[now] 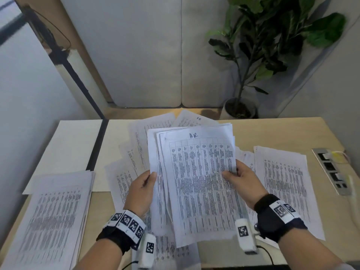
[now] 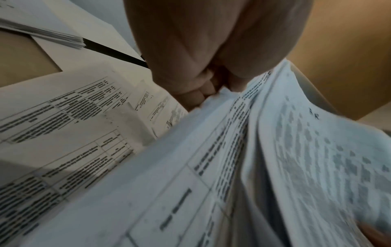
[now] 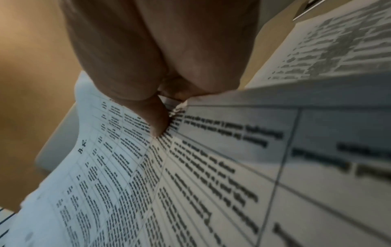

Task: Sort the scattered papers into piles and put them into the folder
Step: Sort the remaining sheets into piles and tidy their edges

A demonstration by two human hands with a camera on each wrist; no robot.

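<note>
Both hands hold a loose bundle of printed sheets [image 1: 196,182] lifted above the table; its top page bears a grid table and a handwritten "A.R.". My left hand [image 1: 143,189] pinches the bundle's left edge, thumb on top, and the left wrist view shows its fingers [image 2: 196,93] curled under the paper [image 2: 232,167]. My right hand [image 1: 240,181] grips the right edge with its thumb [image 3: 156,117] pressed on the top page [image 3: 148,183]. More scattered sheets [image 1: 134,152] lie fanned beneath. An open white folder [image 1: 72,151] with a black spine lies at the back left.
A neat pile of papers [image 1: 50,217] sits at the front left, another pile [image 1: 286,184] on the right. A metal socket strip [image 1: 331,170] with a plugged cable is set in the table's right side. A potted plant [image 1: 241,106] stands behind the table [image 1: 272,133].
</note>
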